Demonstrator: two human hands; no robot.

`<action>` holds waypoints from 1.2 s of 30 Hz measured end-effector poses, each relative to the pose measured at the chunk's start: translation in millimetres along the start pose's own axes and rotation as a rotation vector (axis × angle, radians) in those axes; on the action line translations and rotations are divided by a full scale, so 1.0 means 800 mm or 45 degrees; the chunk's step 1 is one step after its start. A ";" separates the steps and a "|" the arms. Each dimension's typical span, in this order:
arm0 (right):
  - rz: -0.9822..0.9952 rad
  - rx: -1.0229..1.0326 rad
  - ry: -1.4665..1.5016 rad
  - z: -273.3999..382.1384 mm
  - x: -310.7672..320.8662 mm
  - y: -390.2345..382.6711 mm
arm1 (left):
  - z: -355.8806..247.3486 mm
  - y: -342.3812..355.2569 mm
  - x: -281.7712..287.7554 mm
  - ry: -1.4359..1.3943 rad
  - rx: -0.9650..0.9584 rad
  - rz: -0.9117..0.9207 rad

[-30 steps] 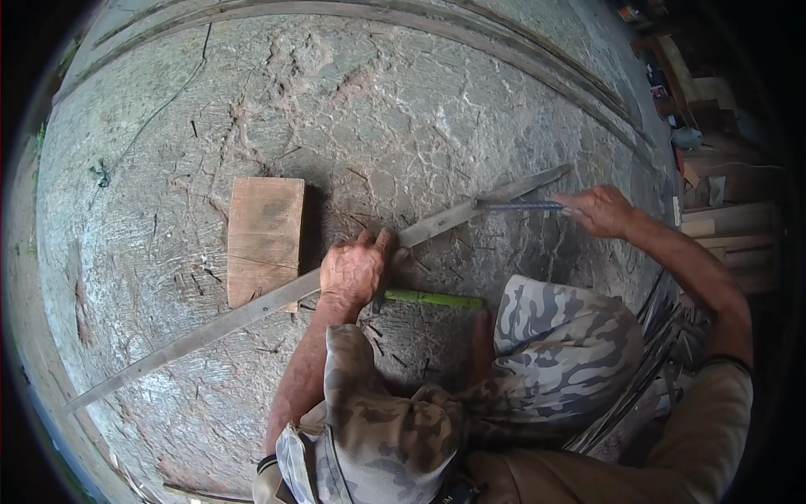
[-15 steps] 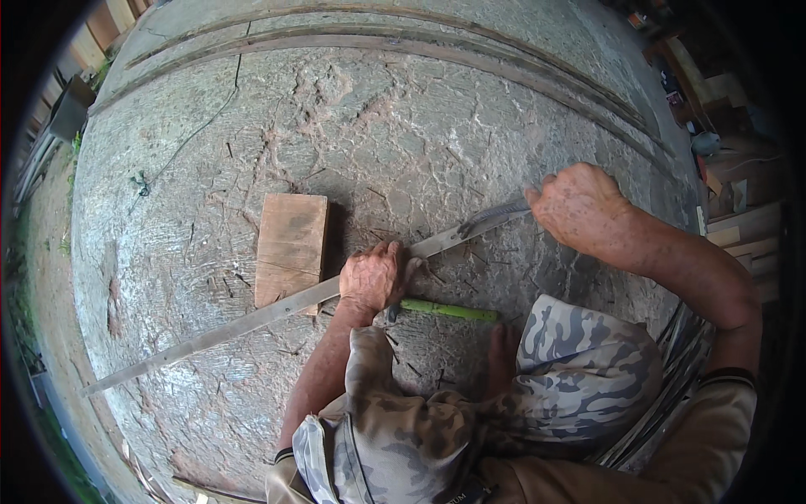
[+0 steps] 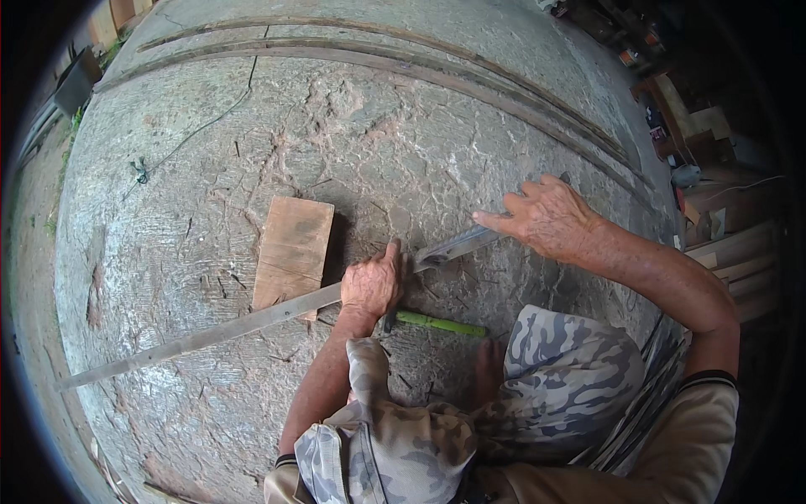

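A long, flat grey strip, like a weathered lath, runs slantwise from the lower left up to the right. My left hand is closed round its middle, just right of a wooden block. The strip passes across the near end of that block. Farther along, my right hand grips the strip close to its upper right end, thumb stretched along it. A dark notch or knot marks the strip between my hands. Below my left hand lies a hammer with a green handle; its head is partly hidden.
Several nails or small dark slivers lie about the rough concrete floor. Long wooden battens stretch across the far side. A thin dark cord lies at the far left. Thin strips lie beside my right leg, and boards are stacked at right.
My right hand has moved left and its thumb now stretches along the strip. The strip's notch sits nearer my left hand. The whole view has shifted slightly.
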State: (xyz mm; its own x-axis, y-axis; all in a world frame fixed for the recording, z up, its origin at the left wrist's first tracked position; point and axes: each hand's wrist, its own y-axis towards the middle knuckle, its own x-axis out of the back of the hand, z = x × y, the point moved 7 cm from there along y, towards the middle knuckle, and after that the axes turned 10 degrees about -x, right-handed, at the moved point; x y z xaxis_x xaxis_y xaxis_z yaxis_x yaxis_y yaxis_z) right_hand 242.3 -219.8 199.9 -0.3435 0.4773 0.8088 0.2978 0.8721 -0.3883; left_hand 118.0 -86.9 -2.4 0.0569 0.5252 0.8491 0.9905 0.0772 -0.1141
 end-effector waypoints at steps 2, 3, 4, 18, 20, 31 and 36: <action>-0.098 0.054 -0.078 -0.001 0.001 -0.005 | -0.003 -0.003 0.002 -0.049 -0.004 -0.024; -0.092 0.032 -0.060 -0.005 -0.003 -0.006 | -0.005 -0.003 0.004 -0.027 -0.045 -0.055; -0.088 0.006 -0.041 -0.008 -0.006 -0.007 | -0.007 -0.003 0.006 -0.001 -0.088 -0.086; -0.126 -0.033 0.103 -0.031 -0.043 -0.031 | -0.005 -0.004 -0.006 0.037 -0.082 -0.039; -0.186 -0.083 0.034 -0.024 -0.046 -0.044 | -0.007 -0.008 -0.003 0.053 -0.151 -0.111; 0.055 -0.770 0.571 -0.021 -0.188 -0.143 | -0.041 0.062 -0.006 0.089 -0.215 -0.320; 0.194 -0.721 1.384 0.003 -0.264 -0.142 | -0.007 0.060 -0.039 0.170 -0.226 -0.122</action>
State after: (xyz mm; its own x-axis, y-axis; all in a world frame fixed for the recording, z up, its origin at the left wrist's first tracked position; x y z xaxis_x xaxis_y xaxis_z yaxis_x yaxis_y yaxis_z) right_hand 278.6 -419.3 72.2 0.5663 -0.0033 0.8242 0.7066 0.5166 -0.4835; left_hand 164.4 -104.0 -31.3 -0.0339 0.4051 0.9136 0.9980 -0.0352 0.0526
